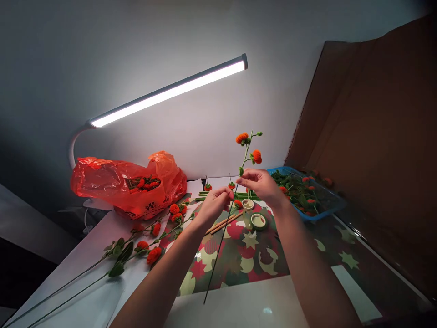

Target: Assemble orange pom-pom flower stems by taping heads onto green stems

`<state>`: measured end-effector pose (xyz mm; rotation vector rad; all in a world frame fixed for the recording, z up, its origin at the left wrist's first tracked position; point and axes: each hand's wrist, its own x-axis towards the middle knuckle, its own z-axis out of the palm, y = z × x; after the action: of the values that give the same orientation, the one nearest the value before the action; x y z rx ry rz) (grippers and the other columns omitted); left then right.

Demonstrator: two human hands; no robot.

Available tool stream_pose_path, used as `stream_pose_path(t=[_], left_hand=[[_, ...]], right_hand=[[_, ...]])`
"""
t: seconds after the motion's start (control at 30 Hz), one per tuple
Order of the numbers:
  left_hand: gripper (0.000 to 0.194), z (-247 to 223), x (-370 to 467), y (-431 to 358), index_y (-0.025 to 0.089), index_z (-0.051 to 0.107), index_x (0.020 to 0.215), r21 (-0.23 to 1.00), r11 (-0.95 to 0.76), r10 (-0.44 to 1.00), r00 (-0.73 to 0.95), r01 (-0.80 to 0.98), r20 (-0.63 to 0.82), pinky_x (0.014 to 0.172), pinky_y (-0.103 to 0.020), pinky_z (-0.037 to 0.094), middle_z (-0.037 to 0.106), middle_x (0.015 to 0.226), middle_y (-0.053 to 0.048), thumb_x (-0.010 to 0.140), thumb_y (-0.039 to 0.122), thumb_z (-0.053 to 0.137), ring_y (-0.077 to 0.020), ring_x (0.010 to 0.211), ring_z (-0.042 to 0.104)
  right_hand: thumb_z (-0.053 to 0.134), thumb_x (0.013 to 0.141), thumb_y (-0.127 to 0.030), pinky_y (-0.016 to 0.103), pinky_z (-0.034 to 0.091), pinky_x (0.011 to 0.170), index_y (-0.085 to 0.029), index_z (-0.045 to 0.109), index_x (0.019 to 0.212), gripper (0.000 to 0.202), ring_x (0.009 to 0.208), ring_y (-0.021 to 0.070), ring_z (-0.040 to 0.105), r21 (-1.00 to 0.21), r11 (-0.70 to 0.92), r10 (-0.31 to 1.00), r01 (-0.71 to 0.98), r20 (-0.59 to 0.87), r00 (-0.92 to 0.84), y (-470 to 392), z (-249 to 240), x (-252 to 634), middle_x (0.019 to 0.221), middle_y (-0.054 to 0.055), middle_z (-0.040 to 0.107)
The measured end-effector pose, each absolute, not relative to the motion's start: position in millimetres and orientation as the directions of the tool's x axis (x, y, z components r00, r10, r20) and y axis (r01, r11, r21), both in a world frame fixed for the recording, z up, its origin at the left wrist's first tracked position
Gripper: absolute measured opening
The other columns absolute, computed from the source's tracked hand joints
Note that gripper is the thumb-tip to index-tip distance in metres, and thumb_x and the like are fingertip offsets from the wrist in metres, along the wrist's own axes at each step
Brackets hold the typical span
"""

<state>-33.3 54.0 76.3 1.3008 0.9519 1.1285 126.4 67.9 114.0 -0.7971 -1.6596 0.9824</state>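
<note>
My right hand [262,186] pinches an artificial flower stem [221,243] just below its green-wrapped upper part. Two orange blooms, one marked here as the upper orange flower [242,138], and small green buds stand on the top of this stem. The thin dark lower end slants down to the left, over the table. Close beside the stem, my left hand [215,205] is closed with thumb and fingers together, its fingertips at the wire. What lies between those fingers is hidden. Below the hands are two small round pale rolls, the nearer roll [258,222] and the farther roll [247,204].
At left stands a red plastic bag [150,205] of orange flowers; finished-looking flower stems [118,269] lie before it. A blue basket [319,214] with leaves and flowers sits at right, by a cardboard panel [372,136]. Brown sticks [225,223] rest on the patterned mat [235,269]. Overhead hangs a lit lamp [170,93].
</note>
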Motion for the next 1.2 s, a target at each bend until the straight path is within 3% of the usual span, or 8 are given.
stream_pose_path(t=[0.1,0.17,0.27,0.33,0.47,0.67,0.93,1.2], left_hand=[[0.014,84,-32,46,0.016,0.064,0.063,0.988,-0.049,0.974,0.210,-0.149,0.080,0.052,-0.022,0.040,0.057,0.065,-0.001,0.067,0.022,0.052,-0.0110,0.056,0.047],[0.013,89,-30,40,0.016,0.069,0.069,0.980,-0.171,0.969,0.166,-0.098,0.186,0.057,-0.024,0.041,0.062,0.073,-0.004,0.068,0.026,0.060,-0.0134,0.062,0.051],[0.012,93,-28,33,0.017,0.070,0.066,0.916,-0.400,0.916,0.042,0.039,0.399,0.058,-0.024,0.038,0.060,0.069,-0.003,0.067,0.029,0.069,-0.0132,0.063,0.050],[0.016,94,-28,32,0.017,0.069,0.064,0.914,-0.406,0.913,0.045,0.015,0.405,0.055,-0.023,0.036,0.055,0.060,-0.001,0.069,0.032,0.069,-0.0113,0.057,0.046],[0.022,95,-29,34,0.014,0.070,0.071,0.938,-0.156,0.944,0.233,-0.310,0.234,0.050,-0.021,0.033,0.049,0.054,0.002,0.069,0.036,0.070,-0.0075,0.050,0.040],[0.016,92,-23,32,0.012,0.067,0.071,0.744,0.207,0.897,0.426,-0.636,0.115,0.048,-0.017,0.036,0.053,0.063,0.001,0.065,0.025,0.075,-0.0027,0.049,0.039],[0.014,95,-16,25,0.015,0.061,0.070,0.626,0.347,0.897,0.442,-0.699,-0.004,0.039,-0.015,0.030,0.054,0.062,0.002,0.069,0.022,0.072,-0.0013,0.042,0.034],[0.017,90,-15,23,0.014,0.061,0.070,0.573,0.455,0.846,0.532,-0.682,-0.037,0.037,-0.012,0.031,0.052,0.061,0.004,0.067,0.023,0.075,0.0011,0.040,0.033]], right_hand=[[0.068,0.067,-0.046,0.027,0.035,0.059,-0.016,0.054,0.059,0.034,0.059,0.0104,0.041,-0.892,0.443,0.884,0.097,0.416,-0.213,69,113,125,0.063,-0.003,0.046],[0.069,0.065,-0.047,0.028,0.035,0.060,-0.016,0.055,0.058,0.034,0.061,0.0110,0.042,-0.897,0.425,0.898,0.124,0.400,-0.185,69,112,121,0.064,-0.002,0.047],[0.071,0.063,-0.046,0.027,0.035,0.061,-0.016,0.057,0.058,0.034,0.062,0.0112,0.043,-0.908,0.404,0.907,0.112,0.381,-0.182,68,111,117,0.063,-0.002,0.047],[0.071,0.064,-0.045,0.027,0.036,0.060,-0.016,0.059,0.059,0.032,0.061,0.0108,0.043,-0.906,0.417,0.894,0.069,0.394,-0.215,68,111,117,0.064,-0.002,0.047],[0.071,0.067,-0.044,0.027,0.037,0.064,-0.018,0.065,0.063,0.027,0.065,0.0114,0.045,-0.879,0.469,0.834,-0.086,0.473,-0.283,70,107,117,0.067,-0.001,0.050],[0.072,0.067,-0.046,0.028,0.041,0.072,-0.019,0.066,0.062,0.028,0.071,0.0125,0.050,-0.900,0.317,0.844,-0.299,0.412,-0.344,74,94,110,0.070,0.000,0.051],[0.076,0.061,-0.046,0.024,0.042,0.062,-0.018,0.065,0.071,0.032,0.061,0.0092,0.049,-0.904,0.038,0.809,-0.427,0.278,-0.517,73,91,106,0.061,-0.003,0.052],[0.074,0.065,-0.043,0.025,0.046,0.063,-0.020,0.067,0.080,0.029,0.062,0.0109,0.055,-0.927,0.098,0.795,-0.361,0.292,-0.533,80,83,115,0.064,-0.002,0.057]])
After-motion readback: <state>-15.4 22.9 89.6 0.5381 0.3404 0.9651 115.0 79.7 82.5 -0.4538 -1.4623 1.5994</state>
